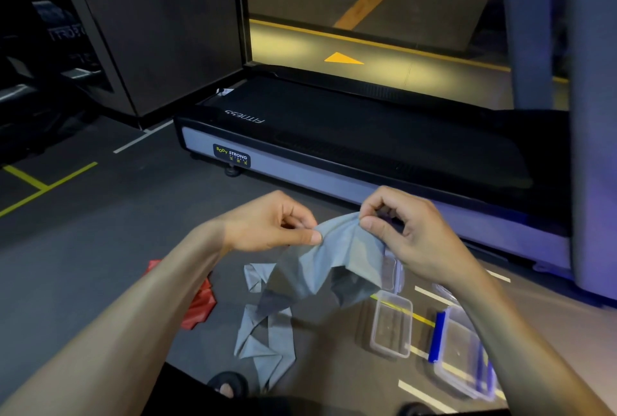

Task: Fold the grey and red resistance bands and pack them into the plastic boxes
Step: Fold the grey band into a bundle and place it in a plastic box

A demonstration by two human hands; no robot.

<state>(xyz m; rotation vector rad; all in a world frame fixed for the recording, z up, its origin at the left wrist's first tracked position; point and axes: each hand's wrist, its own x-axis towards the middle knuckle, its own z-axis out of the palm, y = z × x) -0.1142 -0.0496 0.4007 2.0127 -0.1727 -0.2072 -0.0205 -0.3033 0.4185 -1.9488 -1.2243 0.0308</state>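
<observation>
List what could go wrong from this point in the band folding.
1. Both hands, left and right, only pinch the top edge of the grey resistance band; it could slip free.
2. Its tail lies crumpled on the floor near the person's foot, so it might get stepped on or fold unevenly.
3. The open plastic box looks narrow; a loose fold may not fit.

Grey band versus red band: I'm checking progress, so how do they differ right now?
The grey band is lifted, pinched by the left hand and right hand, its tail trailing onto the floor; the red band lies bunched there, untouched and partly hidden behind the left forearm. Neither is boxed.
</observation>
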